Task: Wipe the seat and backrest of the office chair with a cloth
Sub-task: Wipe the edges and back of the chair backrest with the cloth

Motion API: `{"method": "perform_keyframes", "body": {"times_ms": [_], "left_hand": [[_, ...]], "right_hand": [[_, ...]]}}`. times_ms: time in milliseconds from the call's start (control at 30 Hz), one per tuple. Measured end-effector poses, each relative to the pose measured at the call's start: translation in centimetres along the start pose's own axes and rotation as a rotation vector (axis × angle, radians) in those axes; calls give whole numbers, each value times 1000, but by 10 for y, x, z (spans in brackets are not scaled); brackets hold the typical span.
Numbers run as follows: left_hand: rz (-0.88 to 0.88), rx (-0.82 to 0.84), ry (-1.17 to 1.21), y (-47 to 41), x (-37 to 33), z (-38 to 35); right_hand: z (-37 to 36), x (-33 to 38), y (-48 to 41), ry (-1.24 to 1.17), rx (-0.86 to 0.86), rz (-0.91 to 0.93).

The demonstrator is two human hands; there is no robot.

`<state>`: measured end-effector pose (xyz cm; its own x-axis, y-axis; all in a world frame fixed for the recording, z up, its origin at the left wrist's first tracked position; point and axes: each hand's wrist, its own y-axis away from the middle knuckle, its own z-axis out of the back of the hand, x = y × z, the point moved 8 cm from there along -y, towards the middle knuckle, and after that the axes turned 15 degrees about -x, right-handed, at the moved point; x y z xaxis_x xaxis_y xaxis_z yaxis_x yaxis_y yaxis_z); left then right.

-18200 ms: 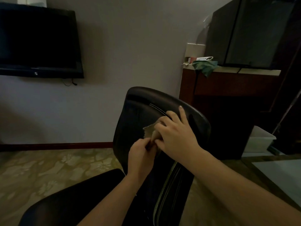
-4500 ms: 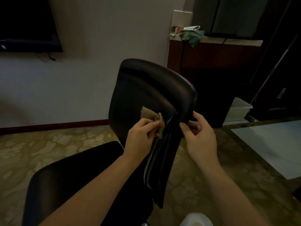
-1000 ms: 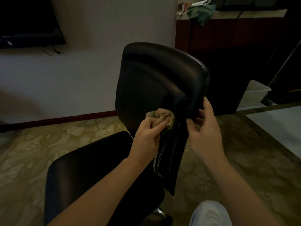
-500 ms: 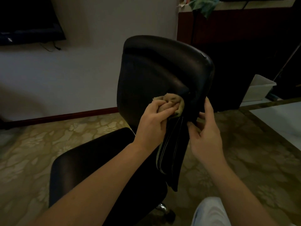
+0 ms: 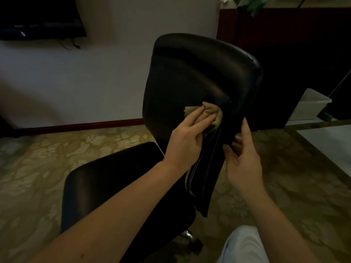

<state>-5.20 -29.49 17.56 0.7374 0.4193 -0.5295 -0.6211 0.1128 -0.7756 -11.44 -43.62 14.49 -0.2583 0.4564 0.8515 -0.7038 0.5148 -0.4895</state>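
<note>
Head view: cloth (image 5: 213,109) sits bunched on the backrest (image 5: 190,73) front, at its right edge about halfway up, well above the seat (image 5: 114,177). Left hand (image 5: 187,141) curls its fingers over the cloth and presses it on, while the right hand (image 5: 245,160) pinches that edge from behind. I judge that long overlapping strokes with a flatter cloth, braced by the right hand, would work best.

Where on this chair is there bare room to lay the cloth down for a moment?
The glossy black seat lies bare between the patterned carpet, the glossy black backrest and the left forearm crossing its near side. Crowded: the backrest's near edge, where the left hand presses the tan cloth and the right hand holds on.
</note>
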Motion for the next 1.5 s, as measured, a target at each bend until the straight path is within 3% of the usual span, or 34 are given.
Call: {"method": "perform_keyframes", "body": {"times_ms": [200,433,767,1100,1500], "left_hand": [[-72,-13,-44,7,-1,0],[33,31,-93,44,29,10],[-1,-36,-42,-2,-8,4],[72,79,-105,58,29,14],[-43,-5,-73,5,-14,7]], "right_hand": [[0,2,1,-32,-30,1],[-4,-4,6,-19,-38,4],[-8,-17,17,31,-63,-33],[-10,-23,18,79,-79,14],[-10,-23,20,66,-77,11]]}}
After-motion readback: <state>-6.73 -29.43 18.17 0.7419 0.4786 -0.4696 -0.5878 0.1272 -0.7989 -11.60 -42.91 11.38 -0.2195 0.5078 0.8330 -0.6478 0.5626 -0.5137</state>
